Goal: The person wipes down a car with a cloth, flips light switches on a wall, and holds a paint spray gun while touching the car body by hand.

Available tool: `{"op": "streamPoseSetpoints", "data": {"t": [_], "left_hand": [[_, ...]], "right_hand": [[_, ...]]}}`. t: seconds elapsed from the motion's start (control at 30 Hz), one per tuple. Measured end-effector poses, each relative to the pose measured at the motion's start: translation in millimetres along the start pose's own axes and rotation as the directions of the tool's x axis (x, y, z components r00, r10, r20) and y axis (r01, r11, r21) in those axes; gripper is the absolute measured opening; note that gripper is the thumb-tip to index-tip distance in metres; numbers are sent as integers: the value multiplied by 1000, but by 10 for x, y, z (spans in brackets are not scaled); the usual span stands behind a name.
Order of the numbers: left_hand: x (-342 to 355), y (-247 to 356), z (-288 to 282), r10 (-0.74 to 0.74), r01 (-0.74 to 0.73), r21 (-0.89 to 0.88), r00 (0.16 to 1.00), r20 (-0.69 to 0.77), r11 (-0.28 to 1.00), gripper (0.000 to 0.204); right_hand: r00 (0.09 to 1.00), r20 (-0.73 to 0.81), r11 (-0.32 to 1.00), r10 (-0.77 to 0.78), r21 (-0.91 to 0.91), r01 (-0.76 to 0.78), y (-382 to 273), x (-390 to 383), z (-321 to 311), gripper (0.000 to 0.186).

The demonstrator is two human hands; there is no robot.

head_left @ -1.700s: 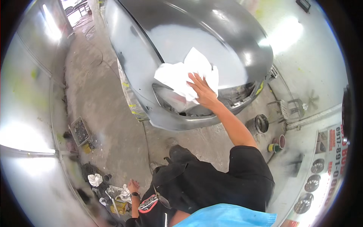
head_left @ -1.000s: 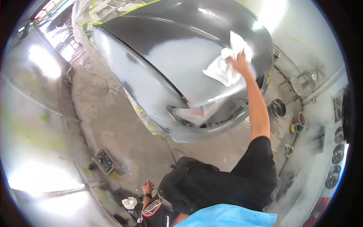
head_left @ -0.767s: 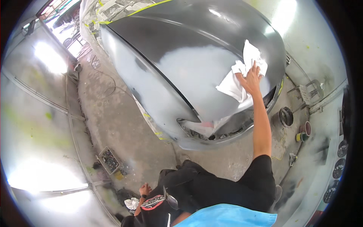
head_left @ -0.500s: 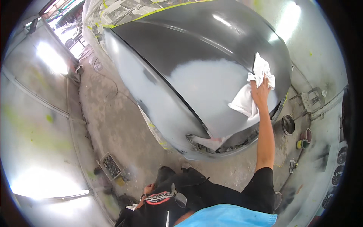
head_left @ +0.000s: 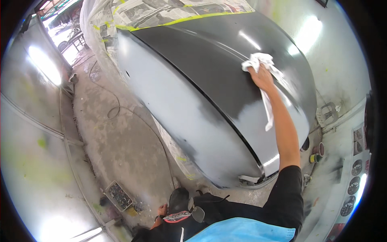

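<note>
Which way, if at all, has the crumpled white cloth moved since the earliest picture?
Yes: the crumpled white cloth has moved away from the front edge of the dark grey car hood, toward the greyish newspaper masking.

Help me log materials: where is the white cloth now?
In the head view, right of centre: the white cloth is bunched in the right hand over the car hood, one end trailing over a pale patch.

2 hands, 1 cloth, 1 hood (and 1 crate).
</note>
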State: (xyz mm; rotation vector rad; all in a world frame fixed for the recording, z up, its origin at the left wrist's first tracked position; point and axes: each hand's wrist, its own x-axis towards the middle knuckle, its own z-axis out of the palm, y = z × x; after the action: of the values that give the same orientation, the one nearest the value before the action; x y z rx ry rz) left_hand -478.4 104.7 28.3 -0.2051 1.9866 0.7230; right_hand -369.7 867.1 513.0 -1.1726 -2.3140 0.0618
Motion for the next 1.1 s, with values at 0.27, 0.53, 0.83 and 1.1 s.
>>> {"op": "streamPoseSetpoints", "data": {"t": [0.27, 0.53, 0.83, 1.1], "left_hand": [[174, -338, -633, -122, 170, -489, 984, 128, 856, 43], [361, -666, -753, -249, 259, -624, 963, 105, 737, 40], [494, -530, -866, -132, 187, -681, 982, 132, 708, 37], [781, 308, -778, -45, 56, -485, 998, 35, 873, 47]], "right_hand": [[983, 125, 981, -133, -128, 149, -3008, 1440, 1168, 87], [897, 184, 913, -403, 14, 408, -4503, 2193, 1935, 85], [824, 187, 844, -535, 99, 526, -3810, 1424, 1417, 82], [887, 82, 891, -454, 63, 450, -1873, -1171, -79, 57]]}}
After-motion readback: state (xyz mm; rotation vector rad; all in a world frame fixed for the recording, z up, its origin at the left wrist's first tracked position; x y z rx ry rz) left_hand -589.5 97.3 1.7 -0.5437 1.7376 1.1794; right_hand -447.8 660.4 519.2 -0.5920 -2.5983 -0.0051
